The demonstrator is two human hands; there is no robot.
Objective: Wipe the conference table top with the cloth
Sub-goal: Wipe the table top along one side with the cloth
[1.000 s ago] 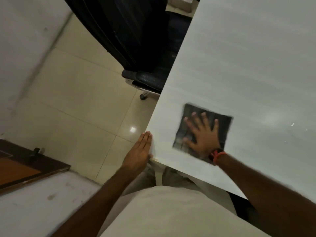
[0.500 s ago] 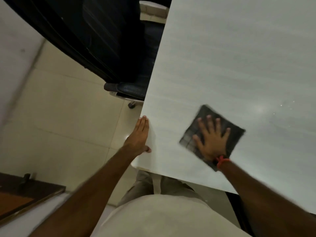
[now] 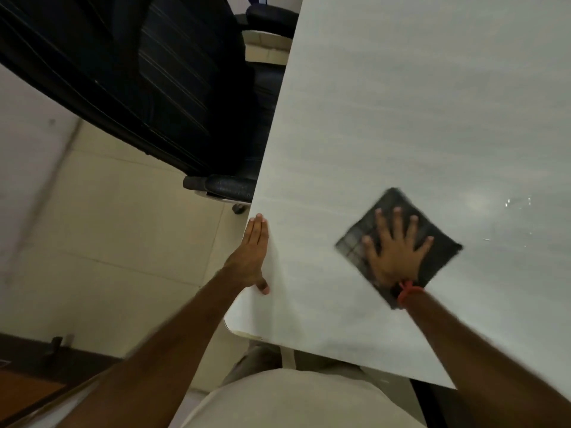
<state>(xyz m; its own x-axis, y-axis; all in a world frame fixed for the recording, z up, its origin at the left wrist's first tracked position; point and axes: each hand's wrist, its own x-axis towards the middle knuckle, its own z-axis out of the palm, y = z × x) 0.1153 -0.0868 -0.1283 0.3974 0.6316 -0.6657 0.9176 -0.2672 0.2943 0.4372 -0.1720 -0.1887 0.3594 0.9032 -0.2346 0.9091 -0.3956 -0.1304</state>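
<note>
Two hands (image 3: 255, 254) in shot, only one doing the work. Right hand (image 3: 397, 251) flat and spread wide on a dark cloth (image 3: 438, 254), fingers (image 3: 396, 217) splayed, palm pressing down rather than pinching anything. Cloth lying as a flattened square turned like a diamond, on the pale bench (image 3: 401, 103) a fair way in from the near edge, well apart from the left side edge. Left hand open too, fingers together, laid along the left edge of the bench with the thumb hooked onto the top, looks like bracing more than anything. Red band (image 3: 408, 290) at the right wrist, sitting over the near corner of the cloth. Few shiny specks or droplets (image 3: 519, 202) just beyond the cloth to the right, can't tell what exactly. Black chair (image 3: 154, 88) tucked in at the left side, tile floor (image 3: 123, 227) below. Handling guess: thin, soft, light, zero stiffness, so likely to bunch or fold over if pushed from one corner only. Best bet probably a flat palm in the middle with fingers fanned toward the corners, pretty much as now, letting friction drag it. Bench top looks smooth and a bit glossy, so should slide easy, maybe too easy with a light press. Most of the surface stretching away up top looks not yet reached, so plenty left to cover, judging by this alone. Edges of the cloth blurry, so exact weave unclear.
</note>
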